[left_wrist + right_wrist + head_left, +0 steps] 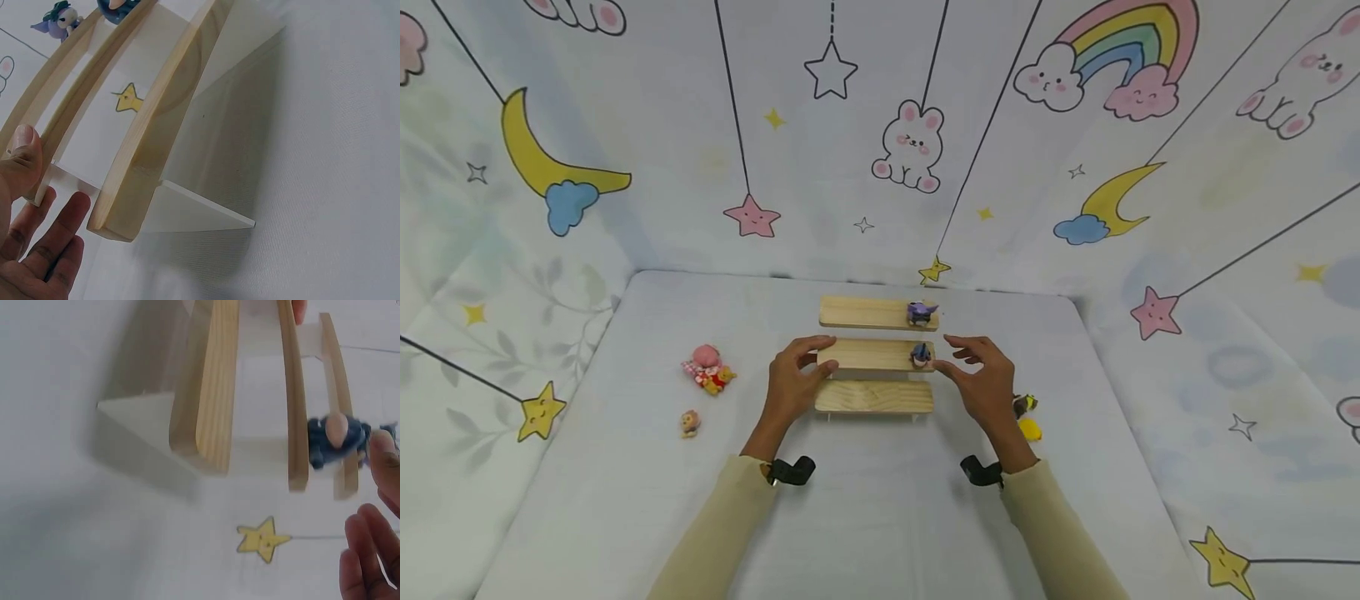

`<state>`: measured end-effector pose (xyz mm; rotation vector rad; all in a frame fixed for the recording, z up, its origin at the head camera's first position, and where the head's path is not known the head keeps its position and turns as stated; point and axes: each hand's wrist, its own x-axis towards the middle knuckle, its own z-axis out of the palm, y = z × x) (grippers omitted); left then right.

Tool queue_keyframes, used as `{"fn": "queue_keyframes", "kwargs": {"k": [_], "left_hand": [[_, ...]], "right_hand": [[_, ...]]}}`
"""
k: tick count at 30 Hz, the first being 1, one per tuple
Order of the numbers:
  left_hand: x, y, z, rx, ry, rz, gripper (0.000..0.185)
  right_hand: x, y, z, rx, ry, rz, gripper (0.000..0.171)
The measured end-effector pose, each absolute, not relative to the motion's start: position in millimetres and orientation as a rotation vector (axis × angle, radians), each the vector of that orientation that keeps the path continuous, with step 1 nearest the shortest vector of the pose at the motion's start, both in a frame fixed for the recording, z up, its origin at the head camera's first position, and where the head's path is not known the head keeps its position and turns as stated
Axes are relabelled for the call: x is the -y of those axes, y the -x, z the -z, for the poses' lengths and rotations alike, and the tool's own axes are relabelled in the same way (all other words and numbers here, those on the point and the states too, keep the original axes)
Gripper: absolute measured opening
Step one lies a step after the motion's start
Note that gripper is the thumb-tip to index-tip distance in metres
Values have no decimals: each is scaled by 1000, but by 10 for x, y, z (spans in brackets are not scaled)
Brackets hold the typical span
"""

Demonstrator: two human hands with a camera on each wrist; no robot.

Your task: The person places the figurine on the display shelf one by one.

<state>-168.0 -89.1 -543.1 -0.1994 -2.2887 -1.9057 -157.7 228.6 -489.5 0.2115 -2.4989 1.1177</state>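
A three-tier display stand with pale wooden boards (874, 397) and white side supports (194, 209) stands on the white cloth. My left hand (793, 379) grips the left end of the middle board (857, 354), thumb on top and fingers underneath in the left wrist view. A blue figurine (340, 436) stands at that board's right end. Beside it my right hand (985, 379) has its fingers spread, with the thumb tip close to the figurine and nothing held. On the back board (865, 312), also at the right end, is a purple figurine (921, 312) in dark clothing.
Left of the stand lie a pink and red figurine cluster (706, 367) and a small tan figurine (689, 423). A black-and-yellow figurine (1025, 405) and a yellow one (1030, 429) are partly behind my right wrist. Printed cloth walls (685, 150) enclose the table.
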Motion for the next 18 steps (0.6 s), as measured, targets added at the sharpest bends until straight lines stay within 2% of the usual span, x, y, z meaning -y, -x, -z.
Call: {"fn": "queue_keyframes", "kwargs": {"k": [8, 18], "left_hand": [[908, 1693, 5437, 2288, 198, 1909, 43], [901, 1696, 5447, 2301, 205, 1905, 43]], "right_hand": [[-2713, 1524, 4911, 2485, -65, -1101, 46], [-3194, 1442, 5125, 2602, 82, -1059, 42]]}}
